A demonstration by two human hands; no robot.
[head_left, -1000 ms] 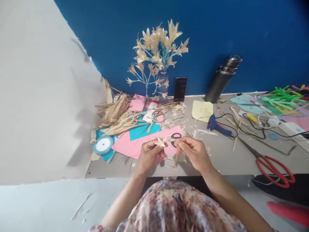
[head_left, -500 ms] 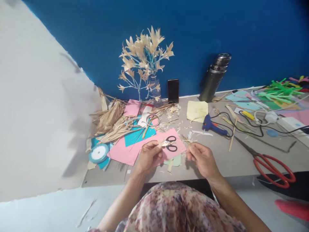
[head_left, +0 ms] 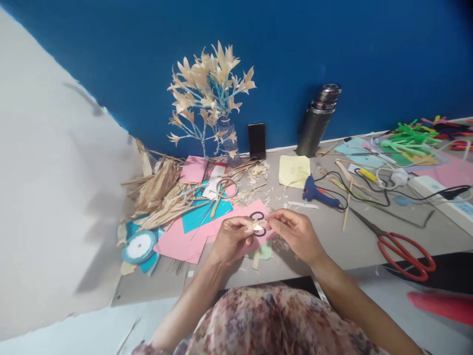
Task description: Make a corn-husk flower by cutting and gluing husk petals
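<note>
My left hand (head_left: 229, 240) is closed, thumb and fingers pinching a small pale husk flower (head_left: 254, 226) with its petals facing right. My right hand (head_left: 298, 235) is just to the right, its thumb and fingertips drawn together close to the petals. Whatever lies between those fingertips is too small to make out. Beneath the flower, small black-handled scissors (head_left: 256, 213) rest on pink paper (head_left: 177, 241); their blades are hidden. Behind, finished pale flowers (head_left: 210, 74) on blue-wrapped stems stand in a clear bottle (head_left: 229, 143).
Dried husks (head_left: 158, 190) and a ribbon spool (head_left: 138, 246) lie at left. A blue glue gun (head_left: 320, 195), large red-handled scissors (head_left: 406, 256) and a power strip (head_left: 439, 197) are at right. A phone (head_left: 256, 141) and a flask (head_left: 318, 121) lean on the wall.
My right hand has moved left from a thin strip's distance away to right beside the flower. My left hand still pinches the flower. The view has shifted slightly right.
</note>
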